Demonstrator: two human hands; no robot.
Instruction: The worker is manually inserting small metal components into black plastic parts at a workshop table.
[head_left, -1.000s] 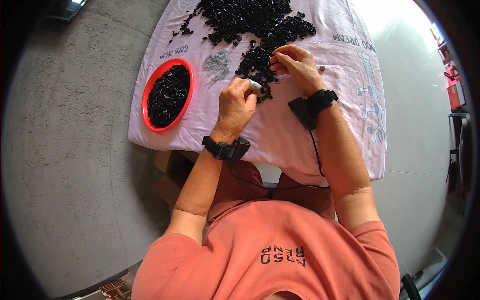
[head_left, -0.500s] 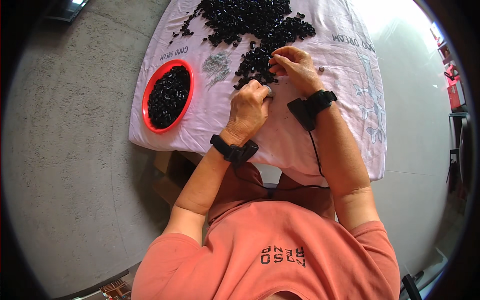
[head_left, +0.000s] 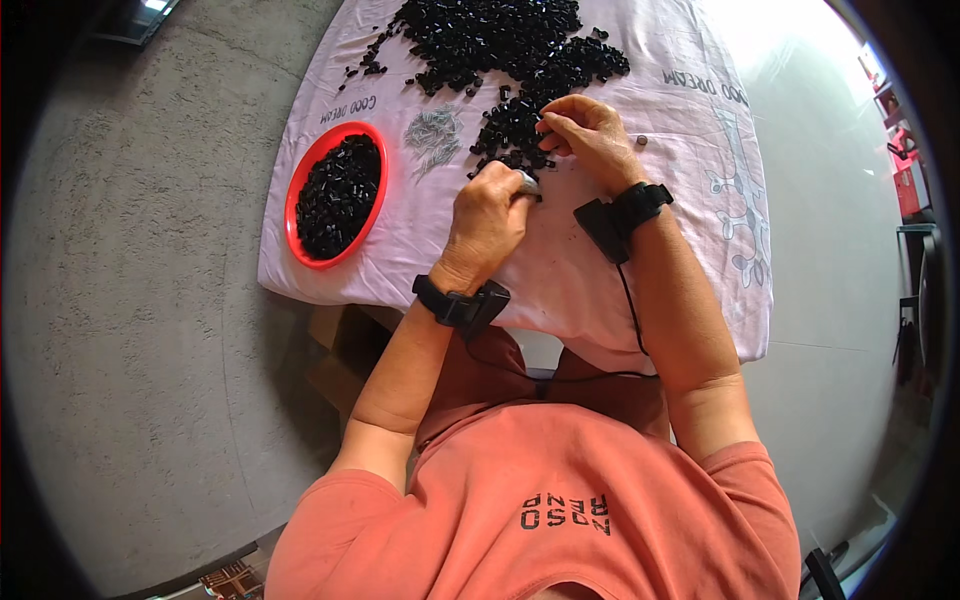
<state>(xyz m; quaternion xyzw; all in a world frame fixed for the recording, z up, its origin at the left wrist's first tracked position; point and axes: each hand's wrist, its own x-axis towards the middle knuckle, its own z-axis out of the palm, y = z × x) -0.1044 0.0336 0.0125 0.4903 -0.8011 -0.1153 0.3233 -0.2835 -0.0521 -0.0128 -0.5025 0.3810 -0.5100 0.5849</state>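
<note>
Nearest, over the pink-cloth-covered tabletop (head_left: 570,280), the left hand (head_left: 487,220) curls its fingers together, a silvery thing (head_left: 528,184) at their tips; whether its grip clamps this I cannot tell. The red bowl (head_left: 291,210) of black pieces stands to its left. Farther on, the right hand (head_left: 597,142) has thumb and forefinger drawn near each other beside loose black pieces (head_left: 508,135); its grip's contents are hidden. Thin silvery pins (head_left: 433,138) lie left of those pieces, and beyond spreads the big black heap (head_left: 500,40).
</note>
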